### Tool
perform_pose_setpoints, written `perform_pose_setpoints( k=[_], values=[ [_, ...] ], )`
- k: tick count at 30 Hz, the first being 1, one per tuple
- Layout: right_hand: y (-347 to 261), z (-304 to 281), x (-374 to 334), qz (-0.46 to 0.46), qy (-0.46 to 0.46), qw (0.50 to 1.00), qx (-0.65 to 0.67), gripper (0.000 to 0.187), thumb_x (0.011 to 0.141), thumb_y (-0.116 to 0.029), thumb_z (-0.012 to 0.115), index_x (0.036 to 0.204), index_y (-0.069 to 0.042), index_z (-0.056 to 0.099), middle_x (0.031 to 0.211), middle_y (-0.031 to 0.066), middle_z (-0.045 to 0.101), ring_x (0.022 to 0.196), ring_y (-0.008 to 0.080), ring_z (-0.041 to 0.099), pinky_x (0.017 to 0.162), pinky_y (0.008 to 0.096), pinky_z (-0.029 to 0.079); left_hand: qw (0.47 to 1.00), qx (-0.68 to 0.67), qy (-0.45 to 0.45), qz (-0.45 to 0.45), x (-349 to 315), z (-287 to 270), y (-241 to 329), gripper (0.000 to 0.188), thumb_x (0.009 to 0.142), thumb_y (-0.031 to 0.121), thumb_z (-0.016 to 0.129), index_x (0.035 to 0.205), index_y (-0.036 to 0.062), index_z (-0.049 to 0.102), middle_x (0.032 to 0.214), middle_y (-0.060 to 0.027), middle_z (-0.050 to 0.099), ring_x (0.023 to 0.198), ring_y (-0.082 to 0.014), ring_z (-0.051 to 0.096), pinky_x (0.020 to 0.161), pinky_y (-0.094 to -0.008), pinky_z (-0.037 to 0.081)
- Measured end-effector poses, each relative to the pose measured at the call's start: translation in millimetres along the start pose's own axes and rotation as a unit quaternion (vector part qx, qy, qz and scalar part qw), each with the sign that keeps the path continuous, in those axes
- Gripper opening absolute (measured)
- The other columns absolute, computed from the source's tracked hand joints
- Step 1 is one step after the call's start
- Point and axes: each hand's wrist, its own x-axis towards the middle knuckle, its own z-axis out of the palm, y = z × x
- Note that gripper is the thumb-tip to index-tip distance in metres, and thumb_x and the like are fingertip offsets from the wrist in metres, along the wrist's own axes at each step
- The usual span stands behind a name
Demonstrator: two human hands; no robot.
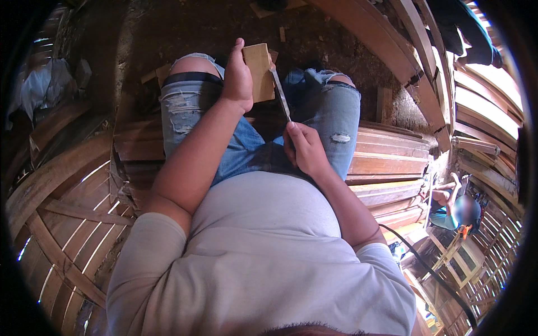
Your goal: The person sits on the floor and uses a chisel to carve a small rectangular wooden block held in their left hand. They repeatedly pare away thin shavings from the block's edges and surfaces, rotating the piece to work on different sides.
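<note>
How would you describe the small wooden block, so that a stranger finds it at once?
Start at the knees in torn jeans near the top of the picture. Between them the left hand holds a small wooden block, with a thin blade from the right hand against its edge. Unlike the long planks around, it is short, pale and squarish.

Two hands are seen, one wooden block (259,71) gripped by the left hand's (238,78) fingers and one thin blade (281,94) projecting beyond the right hand's (305,150) fingertips.
</note>
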Motion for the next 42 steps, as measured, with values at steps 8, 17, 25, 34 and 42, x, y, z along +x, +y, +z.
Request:
perform_pose_setpoints(
  k=[8,17,25,34,42],
  values=[
    [4.7,-15.2,-5.7,-0.025,-0.061,0.992,0.110,0.032,0.113,-0.037,0.043,0.118,-0.007,0.051,0.074,0.0064,0.057,0.052,0.0120,0.049,0.050,0.0232,0.039,0.997,-0.069,-0.033,-0.011,4.7,-5.5,6.1,0.050,0.107,0.056,0.038,0.105,0.0101,0.060,0.088,-0.0084,0.061,0.076,-0.0236,0.061,0.075,-0.0394,0.053],
    [-11.3,-21.2,-15.6,0.023,-0.067,0.996,0.062,0.037,0.114,-0.039,0.042,0.117,-0.005,0.058,0.068,0.0027,0.051,0.046,0.0086,0.042,0.046,0.0234,0.034,0.996,-0.087,-0.005,-0.013,2.5,-2.8,13.2,0.052,0.106,0.057,0.036,0.102,0.0104,0.059,0.087,-0.0092,0.061,0.074,-0.0236,0.059,0.073,-0.0403,0.052],
    [-8.6,-21.7,-15.6,0.038,-0.066,0.995,0.063,0.043,0.113,-0.043,0.043,0.111,-0.004,0.061,0.065,0.0017,0.050,0.044,0.0085,0.040,0.044,0.0236,0.032,0.992,-0.110,-0.045,-0.038,10.8,-10.6,11.3,0.064,0.104,0.065,0.030,0.094,0.0083,0.059,0.076,-0.0110,0.059,0.072,-0.0255,0.058,0.070,-0.0406,0.051],
    [-2.9,-23.7,-13.7,0.051,-0.068,0.991,0.102,0.042,0.112,-0.043,0.046,0.103,-0.005,0.063,0.062,0.0012,0.050,0.043,0.0096,0.041,0.043,0.0248,0.029,0.999,-0.031,-0.033,0.007,6.5,-5.7,7.9,0.064,0.104,0.065,0.031,0.093,0.0090,0.061,0.075,-0.0098,0.061,0.073,-0.0241,0.063,0.070,-0.0392,0.053],
    [-5.5,-24.2,-12.4,0.068,-0.056,0.991,0.103,0.049,0.109,-0.050,0.049,0.100,-0.004,0.062,0.062,0.0019,0.050,0.042,0.0098,0.040,0.042,0.0249,0.031,1.000,-0.016,-0.008,-0.007,1.4,-0.1,-0.4,0.063,0.104,0.064,0.035,0.093,0.0091,0.065,0.077,-0.0080,0.065,0.072,-0.0216,0.067,0.070,-0.0372,0.057]
  ],
)
